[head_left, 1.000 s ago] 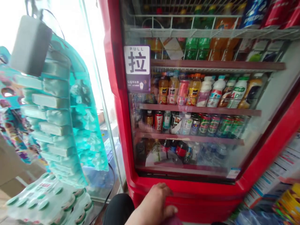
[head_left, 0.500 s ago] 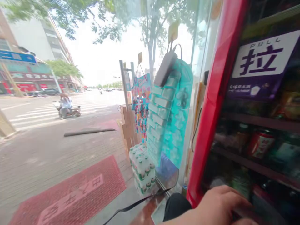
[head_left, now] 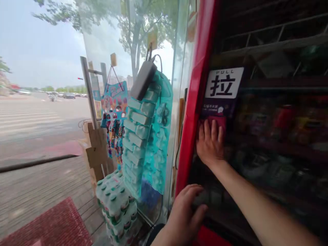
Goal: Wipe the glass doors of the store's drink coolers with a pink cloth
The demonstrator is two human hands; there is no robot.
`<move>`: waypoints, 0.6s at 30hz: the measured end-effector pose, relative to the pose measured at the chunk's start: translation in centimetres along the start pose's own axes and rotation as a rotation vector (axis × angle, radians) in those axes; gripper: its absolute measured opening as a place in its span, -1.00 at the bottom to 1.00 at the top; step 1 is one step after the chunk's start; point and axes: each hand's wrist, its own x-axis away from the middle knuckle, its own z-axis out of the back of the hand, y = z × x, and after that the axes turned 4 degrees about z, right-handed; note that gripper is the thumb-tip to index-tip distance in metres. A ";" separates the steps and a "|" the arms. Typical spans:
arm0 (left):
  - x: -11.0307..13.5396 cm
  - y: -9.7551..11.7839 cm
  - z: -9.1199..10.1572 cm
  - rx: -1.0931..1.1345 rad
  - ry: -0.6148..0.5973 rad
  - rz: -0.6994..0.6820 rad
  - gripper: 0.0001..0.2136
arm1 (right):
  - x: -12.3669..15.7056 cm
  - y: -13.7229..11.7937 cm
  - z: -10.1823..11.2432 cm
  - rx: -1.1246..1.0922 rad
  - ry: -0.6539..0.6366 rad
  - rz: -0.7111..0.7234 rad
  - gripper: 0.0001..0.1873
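Note:
My right hand (head_left: 211, 143) lies against the dark glass door (head_left: 256, 205) of a red-framed display fridge, fingers spread and flat. Beneath its fingertips is a magenta patch (head_left: 217, 122) that looks like a piece of cloth; its lower part is hidden by the hand. Just above it sits a purple and white "PULL" sticker (head_left: 224, 83). Lower down, my left hand (head_left: 187, 212) hovers near the bottom of the red frame (head_left: 188, 136), with thumb and bent fingers apart and nothing visible between them.
A teal hanging bag (head_left: 139, 136) with a dark grey box (head_left: 144, 80) hangs on the glass at left. Shrink-wrapped bottles (head_left: 118, 205) stand on the floor below, by cardboard (head_left: 94, 157) and a metal door handle (head_left: 88, 92). A red mat (head_left: 51, 229) lies outside.
The view has swung right toward the fridge. My right hand now shows flat on the glass under the sticker, and one hand stays low near the frame.

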 end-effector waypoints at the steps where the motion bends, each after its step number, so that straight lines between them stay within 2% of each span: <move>1: -0.4 -0.3 0.1 -0.004 0.025 0.023 -0.58 | -0.7 1.5 0.9 0.061 -0.042 0.078 -0.31; 4: -1.6 -0.9 0.1 0.010 0.037 0.041 -0.55 | -1.6 4.3 2.8 0.129 -0.178 0.231 -0.21; 6: -1.9 -1.0 -0.3 0.023 0.025 0.036 -0.52 | -1.5 5.7 4.1 0.157 -0.229 0.271 -0.17; 8: -2.1 -0.9 -0.8 0.026 0.008 0.029 -0.50 | -1.0 7.5 6.0 0.216 -0.226 0.270 -0.18; 11: -2.2 -0.9 -1.2 0.026 -0.012 0.000 -0.47 | -0.1 11.0 9.6 0.376 -0.129 0.185 -0.21; 14: -2.6 -1.1 -1.5 0.038 -0.019 -0.032 -0.48 | -0.1 13.7 12.8 0.537 0.015 0.012 -0.15; 16: -2.9 -1.1 -1.5 0.048 -0.016 -0.056 -0.49 | -1.2 14.1 13.9 0.582 0.097 -0.102 -0.12; 18: -3.2 -1.1 -1.4 0.048 -0.008 -0.088 -0.51 | -3.1 13.4 13.9 0.573 0.143 -0.161 -0.12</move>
